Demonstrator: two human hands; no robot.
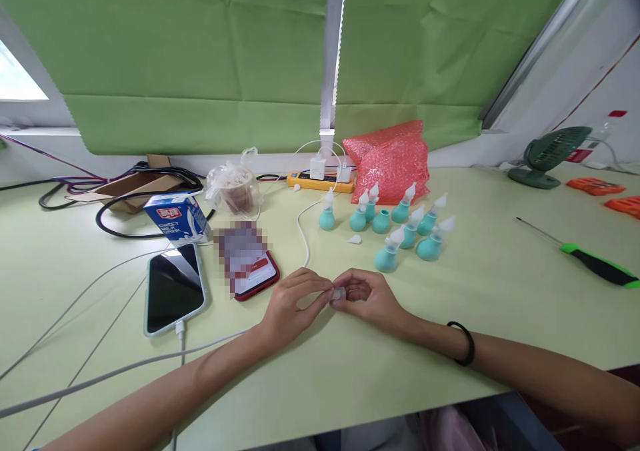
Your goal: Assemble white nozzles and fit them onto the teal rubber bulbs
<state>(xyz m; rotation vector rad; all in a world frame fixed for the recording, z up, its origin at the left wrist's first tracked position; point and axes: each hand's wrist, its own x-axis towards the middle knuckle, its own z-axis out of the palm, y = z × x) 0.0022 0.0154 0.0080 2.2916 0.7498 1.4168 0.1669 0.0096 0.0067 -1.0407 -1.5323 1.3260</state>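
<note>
My left hand and my right hand meet fingertip to fingertip above the near part of the table. Between them is a small translucent plastic piece, pinched by the fingers of both hands; its exact kind is too small to make out. Beyond my right hand stand several teal squeeze bulbs with clear pointed tips, like nasal aspirators. One teal bulb in the group has an open neck and no tip on it. A loose pointed white tip lies on the table beside the group.
Two phones, one dark-screened and one red-cased, lie left with charging cables. Behind them are a milk carton and bagged tape. A power strip and pink bubble-wrap bag sit at the back. A screwdriver and fan are right.
</note>
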